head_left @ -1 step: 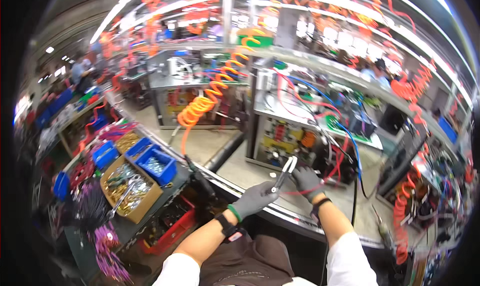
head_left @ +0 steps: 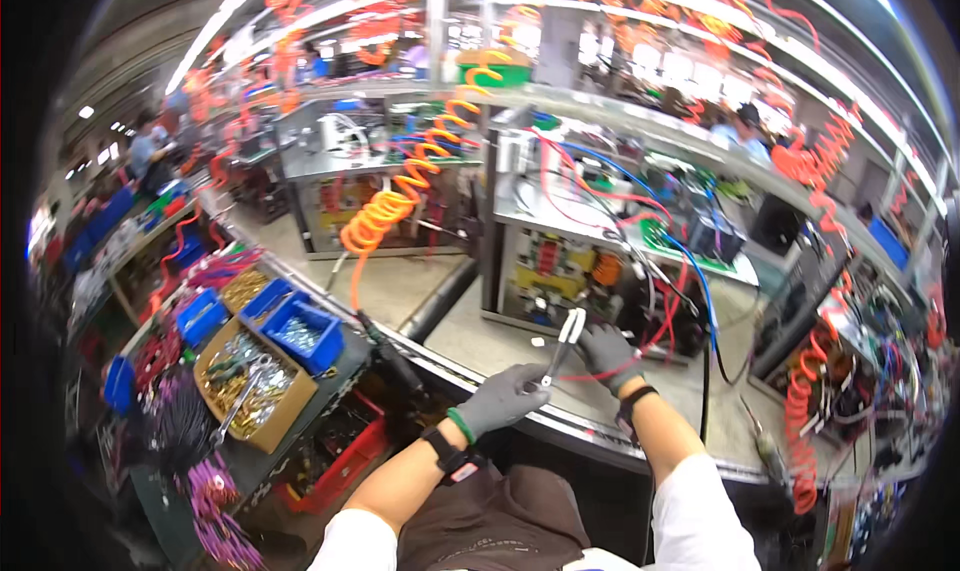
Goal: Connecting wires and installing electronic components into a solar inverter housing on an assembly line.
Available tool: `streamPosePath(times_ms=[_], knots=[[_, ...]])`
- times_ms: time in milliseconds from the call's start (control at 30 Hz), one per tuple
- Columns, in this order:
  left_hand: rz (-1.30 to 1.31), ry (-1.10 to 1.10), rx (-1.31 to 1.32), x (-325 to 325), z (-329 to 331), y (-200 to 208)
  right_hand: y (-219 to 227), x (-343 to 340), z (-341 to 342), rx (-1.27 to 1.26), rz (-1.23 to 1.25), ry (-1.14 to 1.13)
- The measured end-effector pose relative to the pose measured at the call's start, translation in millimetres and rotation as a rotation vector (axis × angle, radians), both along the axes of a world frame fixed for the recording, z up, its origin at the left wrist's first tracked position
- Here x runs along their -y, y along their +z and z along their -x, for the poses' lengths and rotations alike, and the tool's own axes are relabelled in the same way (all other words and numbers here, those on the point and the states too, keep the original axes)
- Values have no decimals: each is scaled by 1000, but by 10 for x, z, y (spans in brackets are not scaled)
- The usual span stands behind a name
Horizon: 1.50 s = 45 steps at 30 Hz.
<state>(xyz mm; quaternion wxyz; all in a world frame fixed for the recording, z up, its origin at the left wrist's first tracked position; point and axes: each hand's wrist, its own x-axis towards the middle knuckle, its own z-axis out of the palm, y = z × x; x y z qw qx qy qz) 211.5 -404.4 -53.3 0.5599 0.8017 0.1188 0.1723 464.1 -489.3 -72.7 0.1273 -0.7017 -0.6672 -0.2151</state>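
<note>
Both my hands wear grey gloves and meet above the front edge of the workbench [head_left: 470,369]. My left hand [head_left: 505,397] is closed at its fingertips on the lower end of a slim, plier-like tool [head_left: 562,351]. That tool is dark below, with pale, narrow, loop-like upper parts pointing away from me. Right beside it, my right hand [head_left: 608,355] has its fingers curled, partly hidden. A red wire [head_left: 655,346] crosses that glove toward the left fingertips and appears held there. Behind them stands an opened metal-cased unit [head_left: 492,281] with exposed components.
On the left, a cardboard box [head_left: 285,423] of metal fittings sits beside blue bins [head_left: 322,346]. A red crate [head_left: 350,461] lies below. An orange coiled hose [head_left: 378,221] hangs ahead. Blue cable [head_left: 712,316] and a screwdriver-like tool [head_left: 768,451] are on the right. People work farther back.
The view has shifted slightly, so the bench and bins sit a little lower and further left. My hands keep nearly the same hold on the tool and wire.
</note>
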Motion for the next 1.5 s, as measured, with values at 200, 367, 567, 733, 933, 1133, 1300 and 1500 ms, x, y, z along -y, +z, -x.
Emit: streamPosePath(times_ms=[200,367,567,733,933,1133,1300,1500], knots=[[-215,453,4,-385,-318,-156,43,30,-58,27,79,-61],[-564,273,10,-451,-665,-12,0,38,-96,35,130,-83],[-1084,191,119,-659,-696,-93,-11,40,-59,-32,131,-72],[-1198,176,81,-765,-827,153,-51,110,-117,-196,-177,-125],[-988,257,255,-847,-927,200,49,62,-188,-204,-195,-172],[-763,265,118,-795,-856,266,46,105,-198,-210,-135,-182],[-1002,163,258,-923,-876,250,-14,58,-229,-184,-185,-154],[-1320,20,244,-1031,-960,398,57,88,-286,-164,-181,-112]])
